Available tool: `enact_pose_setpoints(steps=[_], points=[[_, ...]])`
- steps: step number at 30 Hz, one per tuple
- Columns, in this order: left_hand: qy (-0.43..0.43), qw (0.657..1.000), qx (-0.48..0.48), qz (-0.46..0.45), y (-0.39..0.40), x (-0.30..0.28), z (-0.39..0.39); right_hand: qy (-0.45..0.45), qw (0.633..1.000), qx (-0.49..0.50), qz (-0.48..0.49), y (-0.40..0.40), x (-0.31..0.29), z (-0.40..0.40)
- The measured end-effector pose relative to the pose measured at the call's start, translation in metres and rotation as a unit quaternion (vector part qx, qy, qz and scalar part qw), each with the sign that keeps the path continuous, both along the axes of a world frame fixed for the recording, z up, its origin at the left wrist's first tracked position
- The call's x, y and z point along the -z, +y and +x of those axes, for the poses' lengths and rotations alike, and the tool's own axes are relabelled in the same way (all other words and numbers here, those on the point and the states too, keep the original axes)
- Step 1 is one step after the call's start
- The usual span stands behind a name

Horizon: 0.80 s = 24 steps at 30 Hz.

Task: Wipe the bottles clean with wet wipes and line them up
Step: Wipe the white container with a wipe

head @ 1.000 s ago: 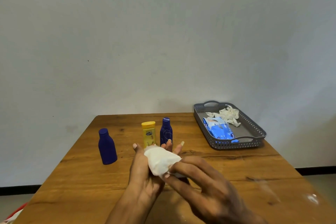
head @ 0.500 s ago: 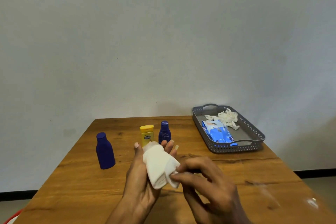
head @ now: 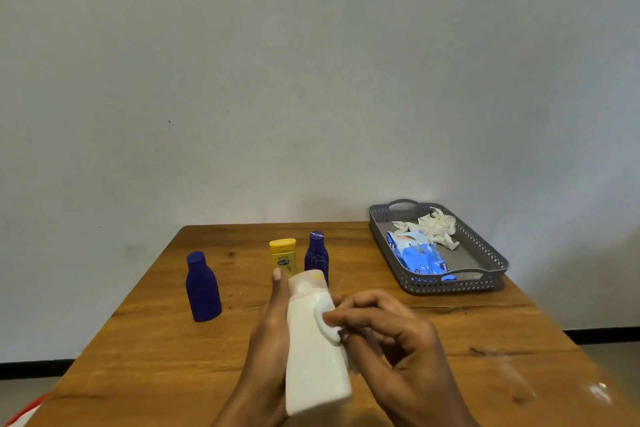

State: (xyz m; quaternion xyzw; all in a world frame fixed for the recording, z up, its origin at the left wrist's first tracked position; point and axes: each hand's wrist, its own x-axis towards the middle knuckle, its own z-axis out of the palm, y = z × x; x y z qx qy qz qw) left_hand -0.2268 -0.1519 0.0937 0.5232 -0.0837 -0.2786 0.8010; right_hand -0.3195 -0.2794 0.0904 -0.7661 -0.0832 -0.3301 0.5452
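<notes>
Left hand: the left hand (head: 266,333) rises from 6 o'clock, palm turned right, fingers curled behind a white bottle (head: 313,354), thumb lying up its left side.
White bottle: held above the near middle of the worktop (head: 138,357), cap end tipped away toward 12 o'clock, base toward the viewer.
Right hand: the right hand (head: 391,340) comes in from 5 o'clock, knuckles up, fingers bent, fingertips pinching a wet wipe (head: 327,321) against the bottle's right side.
Blue bottle, left: a dark blue bottle (head: 203,286) stands upright at 9 o'clock from the hands, well apart from them.
Back pair: a yellow bottle (head: 283,256) and a second blue bottle (head: 317,253) stand upright just beside each other at 12 o'clock, behind the white bottle.
Tray: a grey tray (head: 485,246) at 2 o'clock holds a blue wipes pack (head: 417,255) and crumpled used wipes (head: 434,225).
</notes>
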Motion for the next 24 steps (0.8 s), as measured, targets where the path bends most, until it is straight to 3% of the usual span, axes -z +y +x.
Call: enact_pose_setpoints(steps=[4, 8, 12, 16, 19, 22, 24], points=[[-0.155, 0.985, -0.047, 0.056, 0.001, -0.004, -0.010, -0.020, 0.996, 0.052, -0.065, -0.005, -0.007, 0.006], [-0.336, 0.939, -0.035, 0.059, 0.006, 0.004, -0.012, -0.041, 0.996, 0.055, -0.048, -0.010, -0.020, 0.011], [-0.473, 0.873, -0.013, 0.118, 0.014, 0.011, -0.009, -0.069, 0.970, 0.071, -0.220, -0.012, -0.029, 0.011], [-0.520, 0.823, 0.019, 0.229, 0.019, 0.017, -0.004, -0.061, 0.945, 0.032, -0.320, -0.001, -0.022, 0.010], [-0.541, 0.801, 0.005, 0.257, 0.021, 0.029, 0.002, -0.044, 0.960, -0.004, -0.275, 0.005, -0.014, 0.012], [-0.532, 0.806, -0.015, 0.261, 0.027, 0.043, 0.017, -0.017, 0.977, -0.040, -0.211, 0.001, -0.007, 0.017], [-0.492, 0.829, -0.039, 0.261, 0.032, 0.052, 0.034, 0.000, 0.979, -0.037, -0.201, -0.004, -0.001, 0.019]])
